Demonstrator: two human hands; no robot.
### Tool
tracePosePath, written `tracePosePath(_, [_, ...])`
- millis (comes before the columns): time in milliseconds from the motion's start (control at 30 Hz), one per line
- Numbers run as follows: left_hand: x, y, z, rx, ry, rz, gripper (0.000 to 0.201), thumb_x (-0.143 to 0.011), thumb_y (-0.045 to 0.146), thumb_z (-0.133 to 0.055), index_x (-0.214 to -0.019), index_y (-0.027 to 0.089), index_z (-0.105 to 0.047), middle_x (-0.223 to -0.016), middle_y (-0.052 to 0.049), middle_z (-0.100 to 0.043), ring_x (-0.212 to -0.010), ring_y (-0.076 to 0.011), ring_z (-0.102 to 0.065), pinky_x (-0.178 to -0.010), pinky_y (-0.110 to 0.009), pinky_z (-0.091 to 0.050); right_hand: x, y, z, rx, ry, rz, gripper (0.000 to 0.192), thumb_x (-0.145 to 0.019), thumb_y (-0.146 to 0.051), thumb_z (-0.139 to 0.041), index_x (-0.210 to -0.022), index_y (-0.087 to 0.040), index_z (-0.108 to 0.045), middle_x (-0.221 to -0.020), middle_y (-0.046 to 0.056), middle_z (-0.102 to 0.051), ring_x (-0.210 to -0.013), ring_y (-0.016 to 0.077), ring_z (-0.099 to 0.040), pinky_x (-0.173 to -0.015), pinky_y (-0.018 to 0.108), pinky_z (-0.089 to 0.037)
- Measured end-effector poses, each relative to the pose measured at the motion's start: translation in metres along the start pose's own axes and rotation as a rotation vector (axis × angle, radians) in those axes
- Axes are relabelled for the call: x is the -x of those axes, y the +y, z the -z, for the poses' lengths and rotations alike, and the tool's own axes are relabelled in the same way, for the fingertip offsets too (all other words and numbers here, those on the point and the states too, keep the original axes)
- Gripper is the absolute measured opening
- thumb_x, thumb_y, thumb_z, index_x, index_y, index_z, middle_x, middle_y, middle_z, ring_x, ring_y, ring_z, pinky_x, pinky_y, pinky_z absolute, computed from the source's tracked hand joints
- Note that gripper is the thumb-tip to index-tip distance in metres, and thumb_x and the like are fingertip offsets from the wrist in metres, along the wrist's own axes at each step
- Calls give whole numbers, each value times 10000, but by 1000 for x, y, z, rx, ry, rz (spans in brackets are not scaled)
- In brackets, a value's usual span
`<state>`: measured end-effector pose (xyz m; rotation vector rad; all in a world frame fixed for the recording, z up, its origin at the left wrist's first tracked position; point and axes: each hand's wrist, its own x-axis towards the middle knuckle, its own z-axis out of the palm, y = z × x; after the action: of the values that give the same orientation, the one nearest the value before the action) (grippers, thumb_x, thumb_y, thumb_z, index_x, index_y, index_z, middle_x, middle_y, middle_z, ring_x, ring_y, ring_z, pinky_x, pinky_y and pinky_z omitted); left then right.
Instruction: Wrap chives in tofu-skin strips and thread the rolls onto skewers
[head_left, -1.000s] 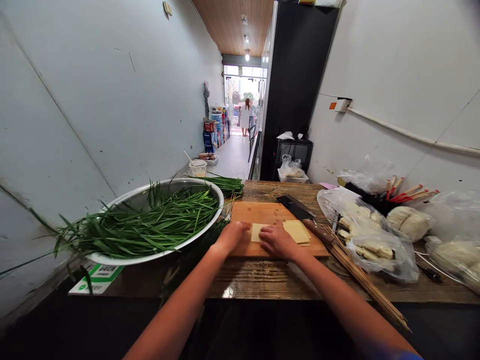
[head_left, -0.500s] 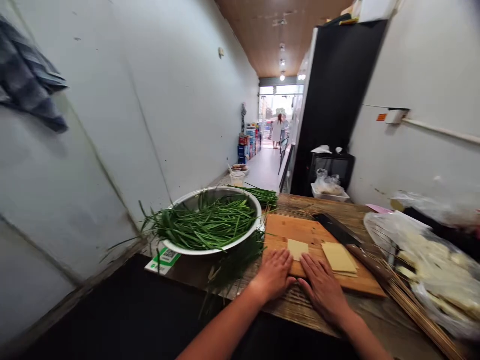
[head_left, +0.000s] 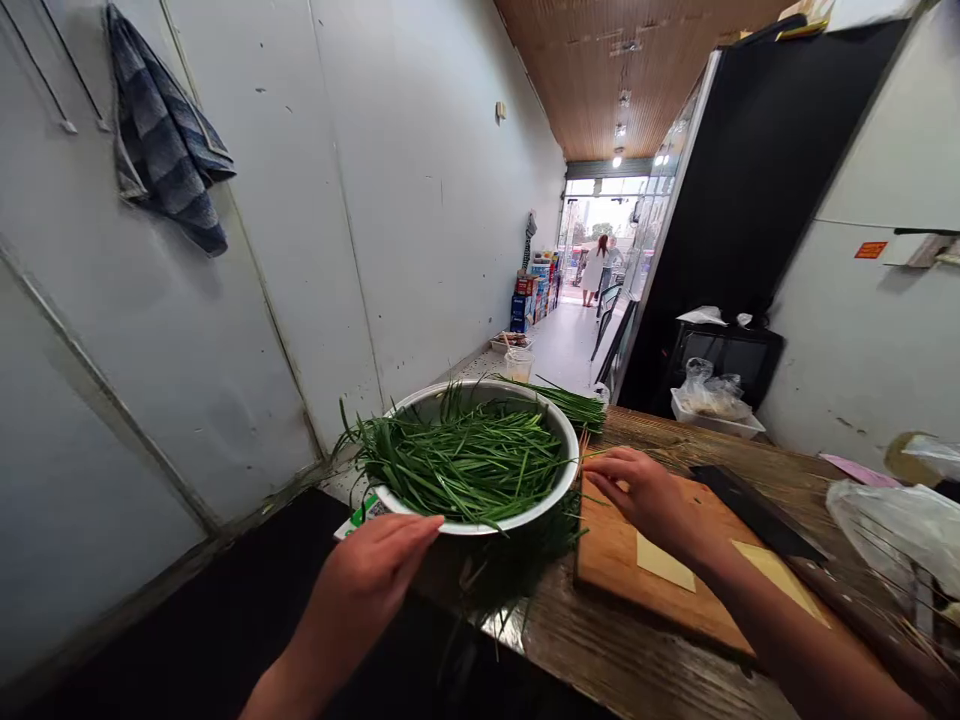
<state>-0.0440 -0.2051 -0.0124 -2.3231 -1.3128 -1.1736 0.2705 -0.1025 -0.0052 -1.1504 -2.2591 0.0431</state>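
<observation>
A metal bowl (head_left: 571, 470) heaped with long green chives (head_left: 465, 455) stands in front of me. My left hand (head_left: 375, 572) is at its front rim, thumb and forefinger pressed together; whether they grip anything is hidden. My right hand (head_left: 645, 490) hovers over the cutting board's left corner, close to the bowl's right side. Its fingers are closed in a pinch, with thin green strands near the tips; I cannot tell if they hold one. On the wooden cutting board (head_left: 611, 540) lie a pale yellow square sheet (head_left: 664, 562) and a stack of such sheets (head_left: 776, 578), both partly under my right arm.
A cleaver (head_left: 757, 510) lies across the board's right side. More chives (head_left: 570, 405) lie behind the bowl. Plastic bags (head_left: 892, 520) are at the right, and a plastic cup (head_left: 519, 362) stands behind. A towel (head_left: 169, 130) hangs on the left wall. People stand near the far doorway.
Both hands have left the yellow sheet on the board. My left hand has moved left to the bowl's front, my right up and left towards the bowl's right side. The view has shifted left.
</observation>
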Motion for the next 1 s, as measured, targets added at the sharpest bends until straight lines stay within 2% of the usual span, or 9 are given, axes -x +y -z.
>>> tracePosePath(100, [16, -17, 6, -15, 0, 28, 211, -827, 245, -512, -981, 279, -652, -847, -4, -705, -755, -150, -660, -693, -254, -549, -43, -14, -31, 38, -177, 78, 212, -832, -283, -502, -826, -238, -710, -757, 36, -662, -738, 161, -579, -668, 260, -411])
tracePosePath(200, [26, -21, 2, -7, 1, 44, 206, -826, 243, -513, -975, 280, -652, -829, -6, -705, -738, -148, -660, -669, -248, -552, -72, -28, -65, 123, -400, 102, 156, -775, -281, -570, -818, -242, -714, -750, 27, -676, -768, 169, -594, -661, 248, -392])
tracePosePath(300, [30, -21, -3, 19, -32, 50, 211, -830, 214, -507, -983, 261, -645, -824, -14, -699, -738, -137, -653, -654, -228, -545, -89, -44, -90, 162, -544, 80, 279, -732, -384, -604, -943, -225, -691, -853, 57, -692, -830, 198, -611, -681, 255, -401])
tracePosePath(400, [33, -20, -6, 49, -70, 55, 215, -833, 192, -497, -986, 242, -640, -807, -20, -692, -723, -132, -646, -638, -221, -535, -97, -60, -103, 222, -600, 64, 414, -667, -432, -645, -1004, -192, -664, -970, 102, -676, -901, 236, -607, -726, 279, -417])
tracePosePath(600, [36, -20, -9, 66, -109, 37, 222, -835, 158, -493, -996, 232, -628, -807, -15, -685, -721, -119, -638, -656, -218, -521, -102, -73, -122, 285, -626, 55, 318, -662, -370, -622, -876, -145, -691, -893, 129, -687, -830, 238, -627, -672, 280, -435])
tracePosePath(700, [34, -18, -7, 57, -92, 13, 219, -837, 169, -489, -993, 232, -630, -800, -19, -686, -712, -123, -638, -639, -219, -518, -105, -75, -126, 254, -622, 65, 210, -669, -262, -597, -818, -158, -702, -859, 101, -694, -784, 207, -629, -607, 241, -410])
tracePosePath(800, [23, -17, 1, 40, -93, -10, 210, -843, 179, -480, -975, 226, -637, -816, -22, -692, -731, -125, -639, -665, -227, -517, -114, -73, -119, 192, -615, 65, 190, -678, -219, -588, -819, -177, -709, -822, 60, -694, -740, 170, -614, -554, 215, -370])
tracePosePath(900, [-3, -22, 8, -19, -84, -13, 217, -859, 202, -457, -964, 212, -646, -874, -40, -690, -788, -136, -629, -712, -257, -508, -129, -69, -101, 116, -624, 76, 200, -694, -243, -607, -855, -178, -707, -770, 24, -684, -679, 133, -578, -530, 201, -343])
tracePosePath(1000, [-41, -34, 0, -91, -140, -30, 248, -871, 240, -433, -996, 204, -645, -952, -58, -682, -914, -169, -608, -847, -332, -463, -146, -64, -83, 92, -617, 121, 191, -702, -212, -602, -856, -162, -703, -745, 10, -670, -630, 109, -534, -528, 194, -330])
